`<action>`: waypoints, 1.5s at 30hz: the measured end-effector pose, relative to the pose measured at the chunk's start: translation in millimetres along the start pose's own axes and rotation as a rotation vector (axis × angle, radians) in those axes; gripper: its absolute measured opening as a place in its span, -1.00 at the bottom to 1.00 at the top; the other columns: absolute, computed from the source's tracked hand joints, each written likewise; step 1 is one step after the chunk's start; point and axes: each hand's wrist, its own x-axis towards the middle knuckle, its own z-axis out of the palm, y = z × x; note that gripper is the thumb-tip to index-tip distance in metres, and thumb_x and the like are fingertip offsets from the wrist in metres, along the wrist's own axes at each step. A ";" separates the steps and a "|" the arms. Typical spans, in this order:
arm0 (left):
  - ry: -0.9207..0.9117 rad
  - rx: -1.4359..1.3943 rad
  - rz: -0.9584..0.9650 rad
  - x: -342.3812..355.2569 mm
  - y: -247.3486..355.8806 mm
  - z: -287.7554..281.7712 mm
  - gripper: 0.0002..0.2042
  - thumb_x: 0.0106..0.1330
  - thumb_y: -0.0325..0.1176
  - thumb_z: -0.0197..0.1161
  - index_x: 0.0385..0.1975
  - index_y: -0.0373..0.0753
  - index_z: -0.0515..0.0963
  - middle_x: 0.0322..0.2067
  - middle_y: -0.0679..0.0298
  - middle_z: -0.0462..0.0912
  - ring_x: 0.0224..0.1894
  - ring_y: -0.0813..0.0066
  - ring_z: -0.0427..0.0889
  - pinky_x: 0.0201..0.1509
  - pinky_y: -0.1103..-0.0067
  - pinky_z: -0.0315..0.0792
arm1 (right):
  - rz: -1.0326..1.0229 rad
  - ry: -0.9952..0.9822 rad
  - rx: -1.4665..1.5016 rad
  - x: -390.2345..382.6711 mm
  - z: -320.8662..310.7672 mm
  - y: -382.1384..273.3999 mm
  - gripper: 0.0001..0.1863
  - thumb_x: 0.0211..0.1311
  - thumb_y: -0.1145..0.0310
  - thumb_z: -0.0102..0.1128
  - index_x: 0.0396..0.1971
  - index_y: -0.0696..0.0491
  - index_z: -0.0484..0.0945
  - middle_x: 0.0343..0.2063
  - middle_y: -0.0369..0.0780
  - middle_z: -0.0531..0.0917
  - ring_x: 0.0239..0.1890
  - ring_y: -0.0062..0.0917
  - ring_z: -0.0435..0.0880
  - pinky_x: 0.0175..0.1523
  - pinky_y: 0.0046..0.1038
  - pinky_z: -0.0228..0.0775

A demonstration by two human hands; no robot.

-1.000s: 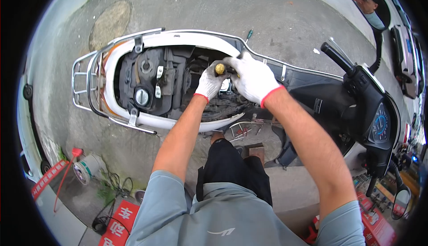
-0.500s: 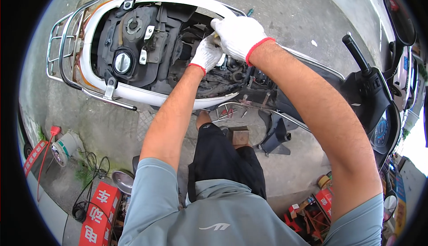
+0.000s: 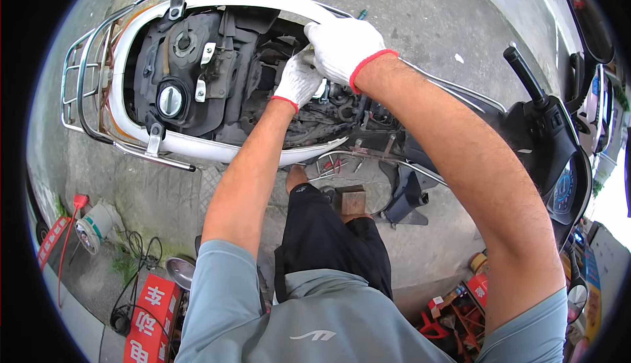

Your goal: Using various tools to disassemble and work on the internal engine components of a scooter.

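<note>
The person is leaning closer over the opened scooter (image 3: 217, 146) than a second ago: the white body shell with its exposed black innards is now filling the far half of the view, and both gloved hands are sitting deeper in the engine bay. The yellowish knob-like piece that was showing between the hands a second ago is no longer visible; whether it is hidden under the gloves or set aside, I cannot tell. That suggests the work is moving from handling a loose piece to reaching into the machinery itself.

The left hand (image 3: 297, 81) is pressing down into the bay just right of the round fuel cap (image 3: 170, 100), its fingers curled, but what its grip has hold of is hidden. The right hand (image 3: 342, 46) is closing over the far rim of the shell, touching the left hand, fingers bent around something small and metallic that is too covered to name.

Near the person's knee a wooden block (image 3: 350, 200) is lying on the concrete floor (image 3: 420, 8); the handlebar (image 3: 522, 73) is standing to the right.
</note>
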 end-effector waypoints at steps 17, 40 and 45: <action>-0.020 -0.301 -0.001 -0.2 4.6 5.9 -0.65 0.27 -0.63 0.11 0.07 -0.39 0.51 -0.11 0.07 0.69 -0.07 0.43 0.64 0.03 0.57 0.49 | 0.105 -0.162 0.039 -6.2 -12.7 1.4 -0.70 0.29 0.29 0.05 -0.13 0.06 0.69 -0.09 -0.05 0.71 -0.03 -0.18 0.71 0.05 -0.21 0.56; 0.096 0.027 0.064 -16.3 -14.5 -1.4 -0.71 0.31 -0.46 0.21 0.01 -0.38 0.51 -0.07 0.03 0.68 0.06 0.19 0.64 0.08 0.44 0.49 | -0.102 -0.036 0.042 3.8 2.7 -11.2 -0.73 0.27 0.39 0.08 -0.10 0.15 0.63 -0.26 0.01 0.72 -0.13 -0.19 0.73 0.01 -0.26 0.57; 0.115 -0.173 0.081 -12.9 -16.4 -1.6 -0.69 0.32 -0.49 0.18 0.05 -0.37 0.49 0.00 0.01 0.65 0.13 0.21 0.60 0.16 0.46 0.45 | -0.070 -0.065 -0.006 10.6 5.7 -19.9 -0.73 0.26 0.33 0.08 -0.18 0.10 0.70 -0.20 -0.07 0.75 -0.09 -0.20 0.74 0.02 -0.20 0.57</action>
